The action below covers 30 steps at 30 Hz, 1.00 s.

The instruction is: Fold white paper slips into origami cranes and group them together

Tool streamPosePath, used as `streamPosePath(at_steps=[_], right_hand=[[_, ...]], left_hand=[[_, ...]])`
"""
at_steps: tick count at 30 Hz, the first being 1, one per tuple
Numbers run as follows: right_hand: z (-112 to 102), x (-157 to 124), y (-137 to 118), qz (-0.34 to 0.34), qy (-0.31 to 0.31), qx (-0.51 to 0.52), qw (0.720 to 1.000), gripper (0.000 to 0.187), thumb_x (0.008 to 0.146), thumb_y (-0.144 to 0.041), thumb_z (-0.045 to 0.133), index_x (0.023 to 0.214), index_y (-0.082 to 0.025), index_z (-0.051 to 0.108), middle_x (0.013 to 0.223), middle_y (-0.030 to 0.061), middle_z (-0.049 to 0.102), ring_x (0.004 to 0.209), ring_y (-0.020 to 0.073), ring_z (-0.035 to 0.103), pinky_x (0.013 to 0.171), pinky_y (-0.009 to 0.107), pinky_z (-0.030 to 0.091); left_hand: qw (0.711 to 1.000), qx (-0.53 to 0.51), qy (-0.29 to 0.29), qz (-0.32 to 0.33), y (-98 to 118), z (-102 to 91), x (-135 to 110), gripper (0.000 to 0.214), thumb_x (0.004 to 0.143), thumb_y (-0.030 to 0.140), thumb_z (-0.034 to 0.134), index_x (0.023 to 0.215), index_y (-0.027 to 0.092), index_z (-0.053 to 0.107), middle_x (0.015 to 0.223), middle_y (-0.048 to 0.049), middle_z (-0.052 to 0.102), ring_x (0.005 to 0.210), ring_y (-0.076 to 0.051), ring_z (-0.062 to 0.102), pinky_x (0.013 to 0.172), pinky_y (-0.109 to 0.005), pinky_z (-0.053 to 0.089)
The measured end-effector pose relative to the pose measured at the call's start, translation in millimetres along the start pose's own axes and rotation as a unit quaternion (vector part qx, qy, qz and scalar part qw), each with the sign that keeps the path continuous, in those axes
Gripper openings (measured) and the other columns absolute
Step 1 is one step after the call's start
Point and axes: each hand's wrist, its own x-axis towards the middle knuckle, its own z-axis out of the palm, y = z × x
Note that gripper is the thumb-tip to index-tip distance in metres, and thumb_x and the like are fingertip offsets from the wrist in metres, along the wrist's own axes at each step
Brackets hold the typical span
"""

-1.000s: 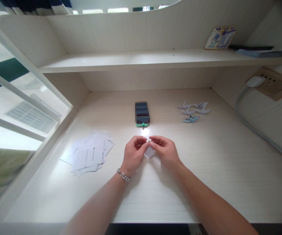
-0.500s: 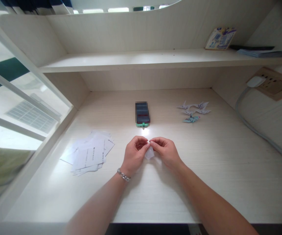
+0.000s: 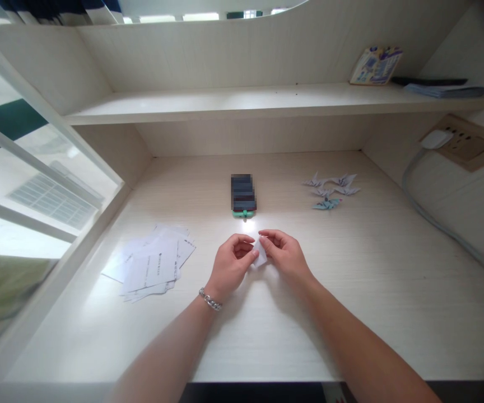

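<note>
Between my two hands is a small folded piece of white paper, held above the desk. My left hand, with a silver chain bracelet at the wrist, pinches the paper's left side between thumb and fingers. On the other side my right hand grips its upper right edge, thumb in front and fingers behind. Fingertips hide part of the folds. Several folded paper cranes stand at the back right, most of them white and one blue.
A pile of printed white paper sheets lies on the left. Beyond my hands is a phone with a green edge. A shelf spans the back, holding a small box. A cable runs down from the wall socket.
The folded paper has turned and now shows more of its face between my hands. My right fingers have shifted slightly up along its edge. The left hand stays nearly in place.
</note>
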Motion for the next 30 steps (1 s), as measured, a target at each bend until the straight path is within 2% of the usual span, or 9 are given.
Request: streamPosePath(at_steps=[3, 5, 8, 13, 19, 23, 26, 30], right_hand=[[-0.7, 0.1, 0.1, 0.034, -0.072, 0.009, 0.997, 0.034, 0.068, -0.041, 0.069, 0.090, -0.015, 0.067, 0.082, 0.0074, 0.068, 0.072, 0.0189, 0.062, 0.061, 0.029, 0.049], [-0.7, 0.0, 0.3, 0.034, -0.083, -0.002, 0.996, 0.030, 0.067, -0.040, 0.070, 0.083, -0.015, 0.068, 0.080, 0.0075, 0.068, 0.072, 0.0194, 0.062, 0.063, 0.031, 0.050], [-0.2, -0.1, 0.1, 0.017, -0.056, -0.019, 0.998, 0.028, 0.068, -0.040, 0.069, 0.080, -0.015, 0.069, 0.075, 0.0073, 0.068, 0.068, 0.0190, 0.062, 0.063, 0.031, 0.051], [0.4, -0.9, -2.3, -0.010, -0.018, -0.047, 0.999, 0.027, 0.069, -0.038, 0.067, 0.082, -0.014, 0.070, 0.074, 0.0080, 0.069, 0.066, 0.0189, 0.062, 0.060, 0.031, 0.050], [0.8, -0.7, -3.2, 0.018, -0.058, -0.029, 0.998, 0.030, 0.068, -0.040, 0.068, 0.084, -0.015, 0.071, 0.078, 0.0081, 0.070, 0.067, 0.0194, 0.063, 0.061, 0.031, 0.050], [1.7, -2.0, -4.8, 0.003, -0.028, -0.044, 0.999, 0.028, 0.068, -0.040, 0.067, 0.078, -0.014, 0.070, 0.072, 0.0071, 0.069, 0.062, 0.0178, 0.062, 0.058, 0.030, 0.049], [2.0, -3.4, -6.7, -0.011, -0.009, -0.058, 0.998, 0.026, 0.070, -0.039, 0.066, 0.076, -0.014, 0.068, 0.066, 0.0058, 0.067, 0.058, 0.0164, 0.059, 0.055, 0.028, 0.047], [2.7, -4.2, -8.1, -0.018, -0.001, -0.066, 0.998, 0.025, 0.072, -0.038, 0.065, 0.075, -0.014, 0.068, 0.062, 0.0046, 0.065, 0.055, 0.0150, 0.057, 0.052, 0.027, 0.045]], left_hand=[[1.000, -0.018, 0.021, -0.010, 1.3, -1.7, 1.2, 0.027, 0.072, 0.025, 0.067, 0.094, 0.015, 0.055, 0.080, -0.0044, 0.064, 0.075, -0.014, 0.061, 0.068, -0.026, 0.050], [0.999, -0.022, 0.028, -0.018, 1.9, -2.4, 1.8, 0.028, 0.072, 0.026, 0.067, 0.095, 0.015, 0.055, 0.079, -0.0043, 0.064, 0.074, -0.014, 0.062, 0.067, -0.026, 0.049], [0.999, -0.025, 0.026, -0.021, 1.4, -2.6, 1.9, 0.029, 0.071, 0.028, 0.068, 0.094, 0.015, 0.055, 0.080, -0.0049, 0.064, 0.073, -0.014, 0.062, 0.065, -0.025, 0.049], [0.998, -0.030, -0.015, -0.050, -1.9, -2.7, 1.2, 0.033, 0.072, 0.032, 0.067, 0.096, 0.015, 0.054, 0.072, -0.0040, 0.065, 0.064, -0.015, 0.063, 0.061, -0.028, 0.051], [0.998, -0.038, 0.000, -0.052, -3.1, -4.2, 1.8, 0.037, 0.071, 0.033, 0.069, 0.100, 0.016, 0.053, 0.070, -0.0024, 0.065, 0.062, -0.013, 0.062, 0.062, -0.027, 0.051], [0.997, -0.043, -0.010, -0.056, -1.9, -3.6, 1.5, 0.039, 0.071, 0.033, 0.069, 0.102, 0.015, 0.053, 0.071, -0.0030, 0.065, 0.064, -0.014, 0.063, 0.063, -0.028, 0.051], [0.997, -0.037, -0.030, -0.068, -1.4, -2.4, 1.0, 0.038, 0.070, 0.033, 0.069, 0.099, 0.015, 0.054, 0.064, -0.0005, 0.062, 0.062, -0.015, 0.063, 0.062, -0.029, 0.052], [0.996, -0.039, -0.024, -0.077, -1.6, -1.4, 1.8, 0.038, 0.068, 0.032, 0.071, 0.098, 0.014, 0.055, 0.056, 0.0021, 0.059, 0.057, -0.015, 0.063, 0.056, -0.027, 0.050]])
